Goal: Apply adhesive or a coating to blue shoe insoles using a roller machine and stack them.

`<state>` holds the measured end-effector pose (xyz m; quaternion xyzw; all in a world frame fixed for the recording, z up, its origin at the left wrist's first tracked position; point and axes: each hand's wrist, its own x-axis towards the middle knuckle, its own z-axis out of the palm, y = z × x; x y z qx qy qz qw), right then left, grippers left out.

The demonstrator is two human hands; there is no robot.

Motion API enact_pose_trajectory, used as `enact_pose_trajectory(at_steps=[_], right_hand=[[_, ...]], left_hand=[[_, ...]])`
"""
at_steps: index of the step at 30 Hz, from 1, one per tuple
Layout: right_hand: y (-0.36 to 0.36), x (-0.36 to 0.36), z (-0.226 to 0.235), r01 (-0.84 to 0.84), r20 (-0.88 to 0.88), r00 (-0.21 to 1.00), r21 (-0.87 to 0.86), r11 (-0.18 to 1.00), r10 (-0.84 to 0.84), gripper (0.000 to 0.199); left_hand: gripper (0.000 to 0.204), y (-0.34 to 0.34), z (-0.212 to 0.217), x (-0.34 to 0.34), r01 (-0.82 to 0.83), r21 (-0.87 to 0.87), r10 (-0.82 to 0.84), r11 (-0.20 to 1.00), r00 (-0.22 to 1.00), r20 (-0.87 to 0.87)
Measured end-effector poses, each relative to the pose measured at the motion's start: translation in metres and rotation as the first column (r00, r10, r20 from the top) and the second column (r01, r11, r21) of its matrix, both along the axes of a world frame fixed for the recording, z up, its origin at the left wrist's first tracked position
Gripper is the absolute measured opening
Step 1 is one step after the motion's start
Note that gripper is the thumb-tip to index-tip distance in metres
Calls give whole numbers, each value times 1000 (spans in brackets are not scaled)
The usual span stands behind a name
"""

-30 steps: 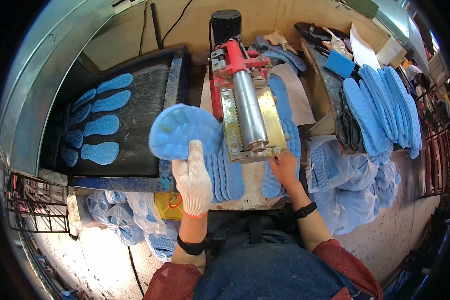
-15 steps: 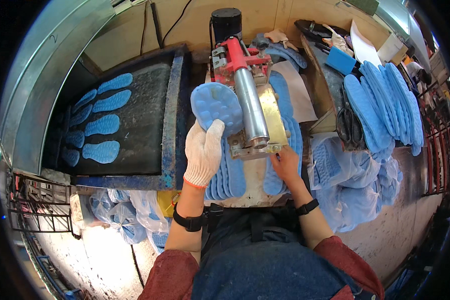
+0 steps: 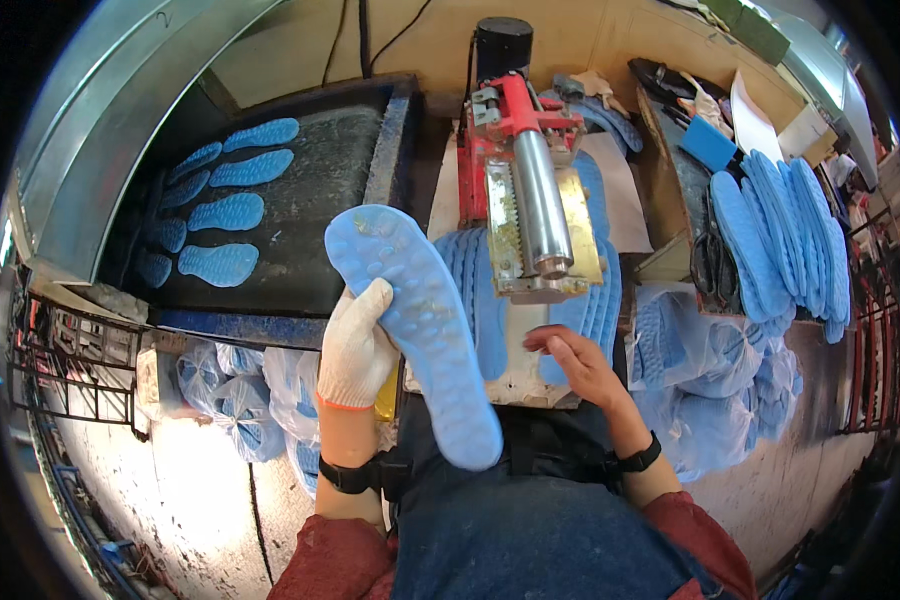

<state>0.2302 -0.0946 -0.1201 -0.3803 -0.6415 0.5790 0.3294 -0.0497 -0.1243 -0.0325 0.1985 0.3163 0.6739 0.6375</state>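
Observation:
A blue shoe sole (image 3: 425, 320) with a bumpy surface slants in front of me, wide end up and away, narrow end down near my apron. Wearing a white knit glove, my left hand (image 3: 355, 345) grips its left edge, thumb on top. My bare right hand (image 3: 582, 368) hovers off the front of a press-like machine (image 3: 544, 215) with a steel cylinder, red frame and brass-coloured plate. Its fingers are loosely bent and apart, with nothing seen in them. Rows of stacked blue soles (image 3: 460, 265) lie on both sides of the machine.
To the left, several blue soles (image 3: 227, 213) lie on a dark conveyor belt (image 3: 325, 180) with a raised blue edge (image 3: 390, 150). More soles (image 3: 770, 235) lean on the right-hand bench beside black scissors (image 3: 712, 265). Clear bags of soles (image 3: 705, 375) hang or stand below.
My left hand has drawn the sole back from the machine, toward me, so its full length shows. My right hand has come away from the machine's front. The machine's front part has lifted.

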Motion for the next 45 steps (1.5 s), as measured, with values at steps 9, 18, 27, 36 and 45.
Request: enact_pose_trajectory(at_steps=[9, 18, 27, 36, 45], right_hand=[[-18, -53, 22, -603, -607, 709, -259, 755, 359, 70], [-15, -57, 37, -599, -708, 643, -229, 767, 291, 72], [-7, 9, 84, -195, -316, 934, -55, 979, 168, 53], [107, 65, 103, 182, 354, 768, 677, 713, -533, 42], [125, 23, 112, -67, 291, 921, 774, 630, -260, 56]], left_hand=[[38, -29, 20, 30, 244, -88, -259, 966, 902, -346], [31, -25, 25, 36, 188, -202, -265, 961, 834, -485], [69, -1, 16, 25, 167, 544, -71, 822, 979, -192], [70, 19, -11, 19, 86, 399, 57, 913, 941, -333], [73, 95, 46, 96, 102, 447, 204, 889, 785, -585]])
